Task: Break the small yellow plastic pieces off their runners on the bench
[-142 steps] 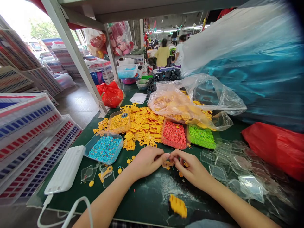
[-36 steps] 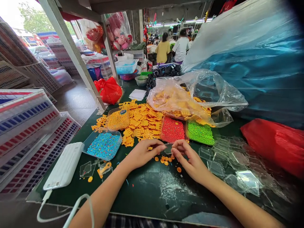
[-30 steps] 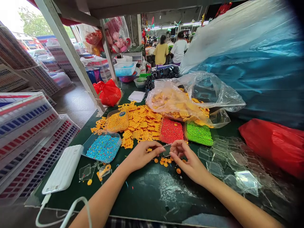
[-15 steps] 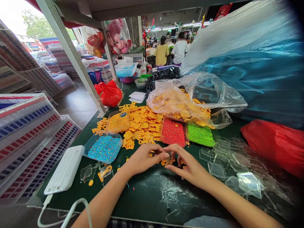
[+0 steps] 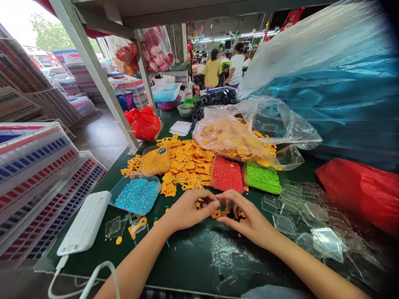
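Note:
My left hand (image 5: 192,211) and my right hand (image 5: 249,218) meet over the middle of the table, fingers curled. Between their fingertips is a small clear plastic piece (image 5: 223,206), partly hidden by the fingers. Thumb and forefinger of the left hand pinch its left side, while the right thumb and fingers close around its right side. Small round yellow pieces lie on the table under and behind the hands. Just beyond stands a tray of red beads (image 5: 227,173), with a tray of green beads (image 5: 263,177) beside it. A tray of blue beads (image 5: 137,194) is to the left.
Yellow plastic parts (image 5: 188,162) are heaped behind, near a tray of yellow beads (image 5: 156,161) and a clear bag (image 5: 230,133). Flat clear plastic pieces (image 5: 285,224) spread at right by a red bag (image 5: 361,191). A white power bank (image 5: 85,222) with cable lies left.
Both hands stay nearly in place, with slight finger movement around the clear plastic piece. In the background, the person in white has turned somewhat.

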